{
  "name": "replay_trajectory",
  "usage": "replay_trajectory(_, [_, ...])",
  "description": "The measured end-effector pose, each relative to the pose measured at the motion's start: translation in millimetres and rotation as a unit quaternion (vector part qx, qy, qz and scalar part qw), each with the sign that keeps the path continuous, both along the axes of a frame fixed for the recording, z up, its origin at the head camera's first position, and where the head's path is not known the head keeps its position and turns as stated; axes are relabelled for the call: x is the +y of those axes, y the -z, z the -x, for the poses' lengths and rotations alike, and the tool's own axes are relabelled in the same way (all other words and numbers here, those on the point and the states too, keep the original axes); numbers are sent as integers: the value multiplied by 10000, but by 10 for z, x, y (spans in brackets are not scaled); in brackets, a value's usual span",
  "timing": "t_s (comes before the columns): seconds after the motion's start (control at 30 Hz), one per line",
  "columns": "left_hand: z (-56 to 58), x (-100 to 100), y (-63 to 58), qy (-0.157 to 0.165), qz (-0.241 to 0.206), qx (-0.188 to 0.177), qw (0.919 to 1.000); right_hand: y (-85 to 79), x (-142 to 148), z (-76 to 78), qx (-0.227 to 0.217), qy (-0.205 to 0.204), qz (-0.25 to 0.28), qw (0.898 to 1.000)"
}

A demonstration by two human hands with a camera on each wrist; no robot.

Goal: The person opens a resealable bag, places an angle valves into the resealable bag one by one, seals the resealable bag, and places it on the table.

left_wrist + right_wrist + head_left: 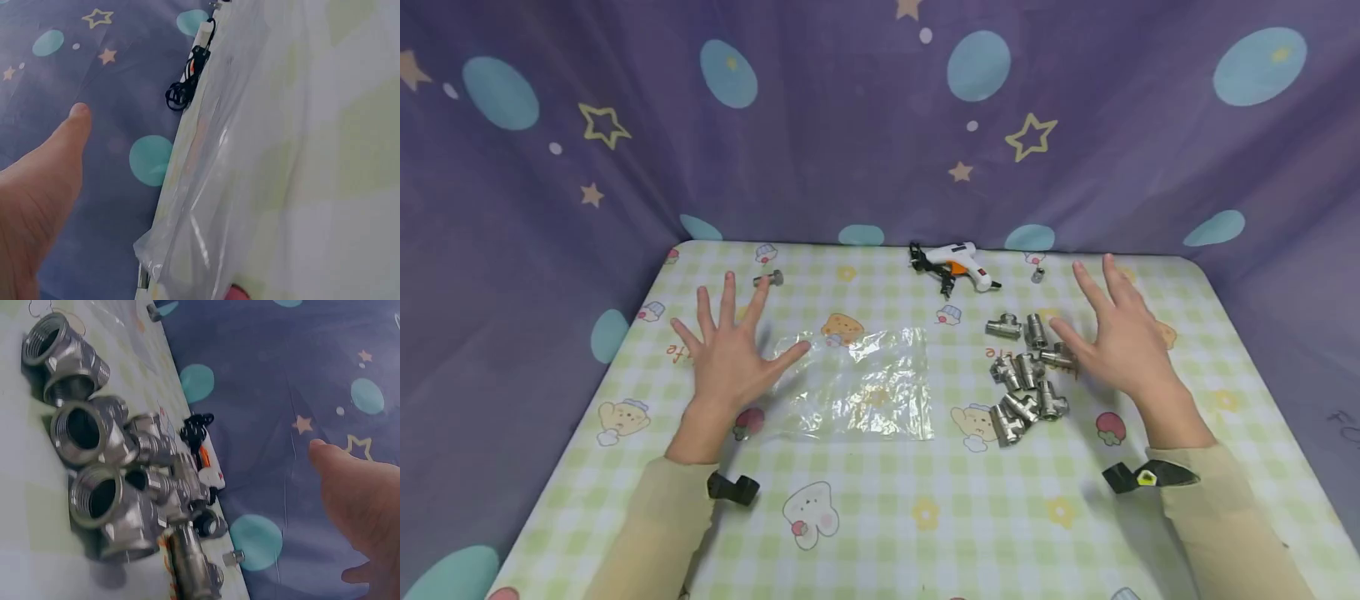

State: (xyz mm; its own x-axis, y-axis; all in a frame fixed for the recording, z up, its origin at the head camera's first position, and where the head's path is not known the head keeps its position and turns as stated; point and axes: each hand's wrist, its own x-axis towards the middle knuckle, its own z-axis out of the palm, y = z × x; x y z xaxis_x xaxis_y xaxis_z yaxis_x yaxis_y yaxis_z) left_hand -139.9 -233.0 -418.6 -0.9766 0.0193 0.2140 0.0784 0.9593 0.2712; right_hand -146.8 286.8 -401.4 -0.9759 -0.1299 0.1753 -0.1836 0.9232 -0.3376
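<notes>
Head view: metal fittings lie near the right fingers.

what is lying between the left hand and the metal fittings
A clear plastic bag lies on the checked tablecloth between the left hand and the metal fittings; the head view shows this.
</notes>
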Motion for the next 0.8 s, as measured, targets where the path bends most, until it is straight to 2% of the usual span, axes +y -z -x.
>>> replay_trajectory(0.13, [20, 70, 13, 119, -264, 173, 9994, -26, -111, 33, 232, -163, 150, 9995])
replay_trajectory(0.23, [42, 147, 12, 286, -463, 488, 9973, -27, -207, 53, 382, -255, 379, 9982])
replay_trajectory(0.37, [79, 276, 26, 615, -731, 1045, 9899, -8, -345, 67, 645, -367, 672, 9950])
replay_trajectory(0.47, [93, 392, 39, 797, -944, 1313, 9836, 12, -453, 71, 985, -503, 790, 9907])
replay_trajectory(0.63, [114, 591, 69, 1145, -1449, 1314, 9740, 58, -622, 71, 1460, -831, 818, 9824])
replay_trajectory(0.8, [135, 796, 131, 1558, -1807, 1083, 9651, 113, -773, 51, 1295, -1119, 865, 9814])
